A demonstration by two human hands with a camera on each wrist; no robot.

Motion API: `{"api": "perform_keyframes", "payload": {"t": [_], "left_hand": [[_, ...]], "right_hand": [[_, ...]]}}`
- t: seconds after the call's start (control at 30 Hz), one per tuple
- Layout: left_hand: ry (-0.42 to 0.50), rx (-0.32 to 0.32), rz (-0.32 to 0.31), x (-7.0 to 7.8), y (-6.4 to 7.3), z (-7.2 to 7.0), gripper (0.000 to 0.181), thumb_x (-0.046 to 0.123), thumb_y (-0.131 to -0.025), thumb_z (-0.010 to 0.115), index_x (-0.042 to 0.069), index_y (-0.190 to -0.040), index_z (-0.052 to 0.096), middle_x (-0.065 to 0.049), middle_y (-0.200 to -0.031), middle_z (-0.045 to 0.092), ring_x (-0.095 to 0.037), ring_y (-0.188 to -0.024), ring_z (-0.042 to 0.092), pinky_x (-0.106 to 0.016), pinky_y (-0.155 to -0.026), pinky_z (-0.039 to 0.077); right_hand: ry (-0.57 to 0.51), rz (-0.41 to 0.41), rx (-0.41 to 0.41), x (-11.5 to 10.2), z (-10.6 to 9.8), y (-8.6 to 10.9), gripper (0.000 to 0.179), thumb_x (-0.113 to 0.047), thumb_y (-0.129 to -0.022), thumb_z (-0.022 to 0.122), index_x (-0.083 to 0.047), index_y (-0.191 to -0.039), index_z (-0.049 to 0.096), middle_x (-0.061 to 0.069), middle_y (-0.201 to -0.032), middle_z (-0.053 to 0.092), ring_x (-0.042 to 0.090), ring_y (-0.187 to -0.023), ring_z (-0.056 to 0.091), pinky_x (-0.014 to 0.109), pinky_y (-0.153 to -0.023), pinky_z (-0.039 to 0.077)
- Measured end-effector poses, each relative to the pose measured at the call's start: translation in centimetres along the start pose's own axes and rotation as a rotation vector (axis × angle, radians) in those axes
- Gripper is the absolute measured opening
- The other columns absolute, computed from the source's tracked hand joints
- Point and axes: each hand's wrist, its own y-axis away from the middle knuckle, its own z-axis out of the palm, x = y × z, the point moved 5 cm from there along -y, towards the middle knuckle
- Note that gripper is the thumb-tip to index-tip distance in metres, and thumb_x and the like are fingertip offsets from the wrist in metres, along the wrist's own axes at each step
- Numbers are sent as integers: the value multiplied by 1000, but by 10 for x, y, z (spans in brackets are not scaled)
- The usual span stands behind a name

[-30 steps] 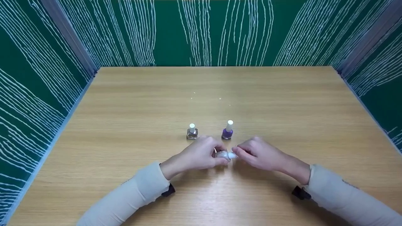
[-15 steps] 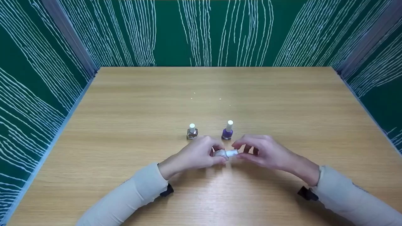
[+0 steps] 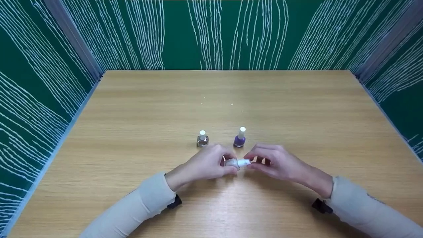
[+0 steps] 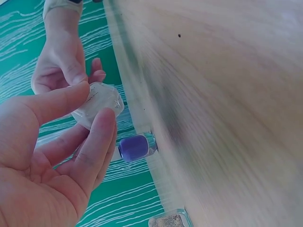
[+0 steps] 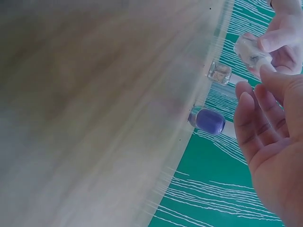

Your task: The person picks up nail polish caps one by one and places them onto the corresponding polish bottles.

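Note:
My left hand (image 3: pixel 206 162) grips a nail polish bottle (image 3: pixel 232 163) with pale, whitish contents. The bottle is tipped on its side just above the table, its white cap (image 3: pixel 244 162) pointing right. In the left wrist view, thumb and fingers press the glass body (image 4: pixel 102 105) from both sides. At the cap's end, my right hand (image 3: pixel 281 162) pinches with thumb and forefinger. The right wrist view shows its thumb over the cap, and the other fingers loosely bent. Behind the hands stand a purple nail polish bottle (image 3: pixel 239 141) and a glittery one (image 3: pixel 202 141), both upright and white-capped.
The wooden table (image 3: pixel 148 109) runs back to a green wall (image 3: pixel 180 36) with white streaks, and similar panels flank it. A few tiny white specks lie on the tabletop beyond the bottles.
The right hand's fingers have loosened from a tight curl around the cap, drawn back slightly, then come in on its end again. The left hand has barely shifted.

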Motion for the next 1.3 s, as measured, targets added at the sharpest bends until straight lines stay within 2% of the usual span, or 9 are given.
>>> {"api": "perform_keyframes", "payload": {"t": [0.27,0.57,0.67,0.77,0.87,0.93,1.03,1.17,1.3], "left_hand": [[6,10,-4,-1,2,0,14,21,-87,82,11,-96,78,9,-80,66,-4,-60,48,-19,-53,37],[-45,-11,-9,5,4,0,16,22,-92,77,9,-102,77,7,-77,62,-4,-57,46,-18,-50,37],[-74,-5,12,9,4,0,19,22,-92,77,7,-104,76,6,-76,61,-5,-59,47,-18,-52,37],[-73,-7,20,9,3,1,18,21,-92,77,7,-103,76,6,-76,62,-4,-59,46,-18,-51,36],[-52,-16,7,7,3,3,17,20,-92,78,7,-102,76,6,-77,63,-4,-58,46,-18,-50,36],[-39,-14,1,6,3,3,16,20,-92,78,8,-102,77,6,-78,64,-3,-58,47,-18,-50,37],[-26,-3,7,5,2,1,17,21,-92,77,8,-103,77,6,-80,66,-3,-60,49,-18,-51,38],[-19,-4,19,5,0,-2,18,23,-92,77,8,-102,77,5,-81,67,-3,-62,49,-18,-53,38],[0,-19,-5,6,-2,-3,21,24,-92,77,7,-104,77,5,-82,68,-4,-61,49,-18,-53,37]], "right_hand": [[50,18,-12,-2,3,0,21,-3,-87,79,-12,-105,71,-6,-95,69,3,-68,59,11,-55,47],[252,-47,-34,-18,5,-7,6,-11,-94,73,-12,-94,67,-8,-79,59,-3,-54,46,9,-45,38],[205,115,-104,-15,8,-9,21,-20,-102,62,-17,-81,60,-13,-69,48,-4,-52,38,13,-44,33],[21,374,-210,-8,11,-7,36,-28,-109,49,-15,-76,58,-10,-63,48,4,-49,46,20,-44,38],[-96,513,-259,-5,10,-3,39,-35,-109,46,-10,-89,67,-3,-68,60,12,-52,57,25,-47,47],[-118,493,-243,-5,6,-3,32,-34,-107,53,-7,-103,69,1,-81,68,16,-62,64,27,-52,53],[-65,347,-180,-8,-3,-5,25,-23,-99,68,-8,-119,68,-1,-97,72,12,-75,67,26,-60,56],[-5,178,-103,-13,-6,-7,23,-7,-90,77,-8,-112,71,0,-103,74,13,-80,70,24,-66,58],[56,141,-61,-15,-6,-7,16,-8,-90,76,-8,-106,72,-1,-97,74,10,-79,69,19,-68,56]]}}
